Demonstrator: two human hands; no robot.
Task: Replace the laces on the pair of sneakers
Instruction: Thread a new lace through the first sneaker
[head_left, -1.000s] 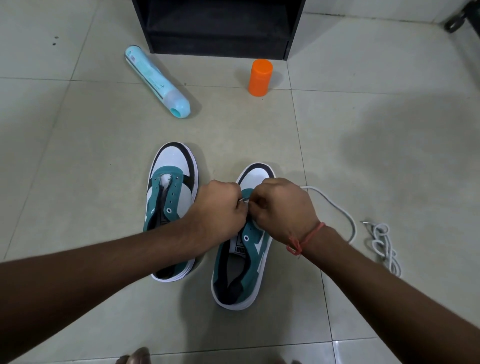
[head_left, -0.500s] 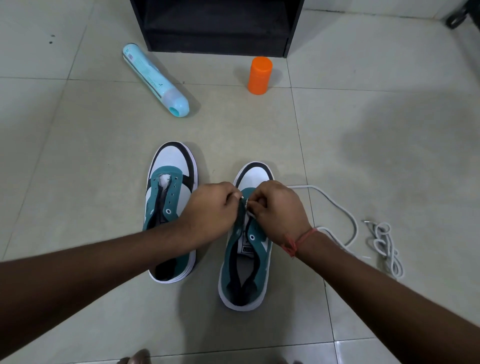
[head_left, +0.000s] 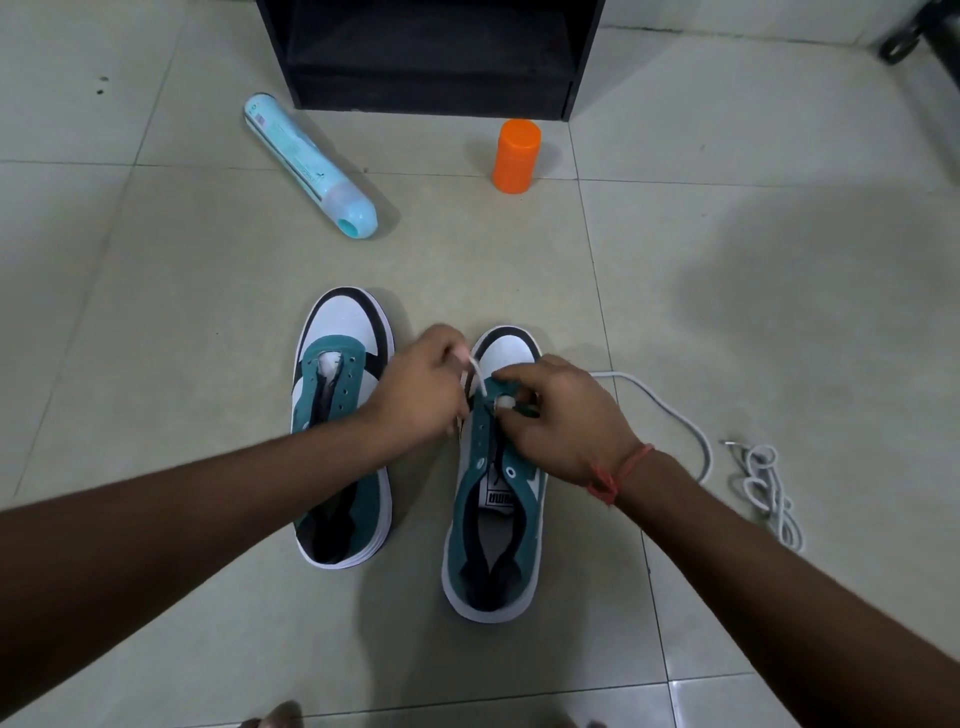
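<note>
White lace (head_left: 474, 371) runs up from the toe-end eyelets of the right sneaker (head_left: 496, 499), which stands on the tiled floor (head_left: 727, 260) beside the unlaced left sneaker (head_left: 340, 426). Left hand (head_left: 415, 395) pinches the lace end while the right hand (head_left: 558, 421) pinches the eyelet flap. Pulling too far could likely draw the trailing lace (head_left: 670, 410) through, leaving uneven ends.

Both hands over the right sneaker (head_left: 496, 499): left hand (head_left: 415, 389) pinches the white lace (head_left: 477, 375) up near the toe, right hand (head_left: 558, 415) holds the eyelet flap. Left sneaker (head_left: 340, 415) sits unlaced beside it; spare lace (head_left: 769, 488) bundled on the floor (head_left: 727, 260).
</note>
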